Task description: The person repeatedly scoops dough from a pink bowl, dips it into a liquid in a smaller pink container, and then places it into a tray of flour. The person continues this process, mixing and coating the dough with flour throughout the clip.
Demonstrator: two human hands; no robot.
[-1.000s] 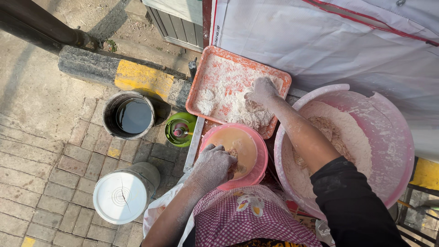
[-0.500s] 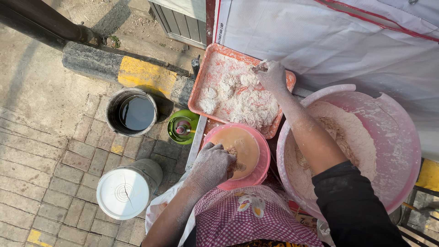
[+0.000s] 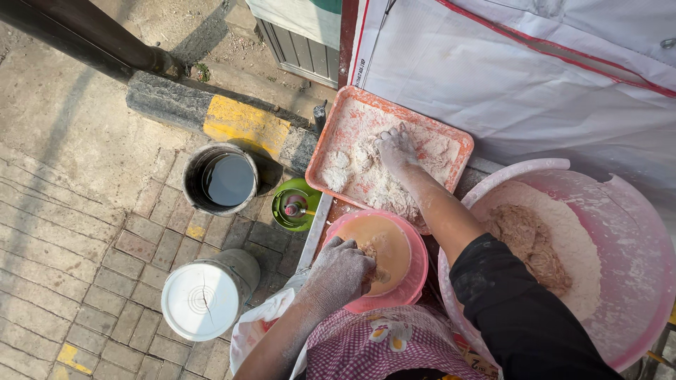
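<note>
My right hand [image 3: 396, 148], dusted white, reaches into an orange-pink rectangular tray [image 3: 338, 127] and rests on floured pieces [image 3: 366, 179] piled there; whether it grips one is unclear. My left hand [image 3: 339, 273], also floury, sits at the near rim of a small pink bowl [image 3: 415, 271] holding tan batter, its fingers curled at the bowl's edge. A large pink basin [image 3: 634, 239] to the right holds white flour with a brown lump [image 3: 531, 243] in the middle.
A dark bucket of liquid [image 3: 227, 179] and a white lidded tub [image 3: 201, 299] stand on the brick paving at left. A small green container [image 3: 294, 207] sits by the table edge. A white sheet [image 3: 535, 77] covers the table beyond the tray.
My right hand moved across the tray from its far right corner toward the middle of the floured pieces. My left hand stayed at the small bowl.
</note>
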